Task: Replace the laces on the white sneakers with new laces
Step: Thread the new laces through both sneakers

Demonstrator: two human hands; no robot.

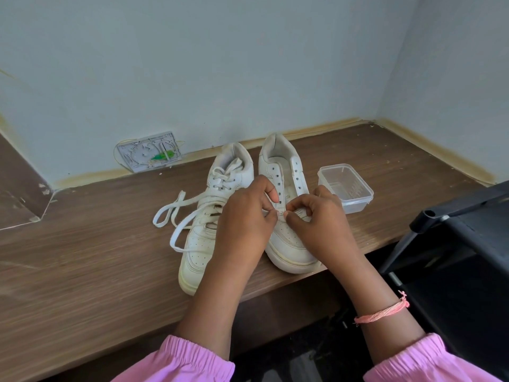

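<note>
Two white sneakers stand side by side on the wooden shelf, toes toward me. The left sneaker (198, 260) still carries a white lace (176, 213) that trails loose onto the wood to its left. The right sneaker (286, 166) shows bare eyelets along its upper part. My left hand (245, 216) and my right hand (316, 216) meet over the right sneaker's lowest eyelets, each pinching a short piece of white lace (281, 213) between thumb and fingertips. Most of that lace is hidden under my fingers.
A clear plastic tub (345, 187) sits just right of the right sneaker. A grey wall plate (150, 151) with green wire leans at the back wall. A black rack (454, 244) stands at the right, below the wooden shelf's (82, 257) front edge.
</note>
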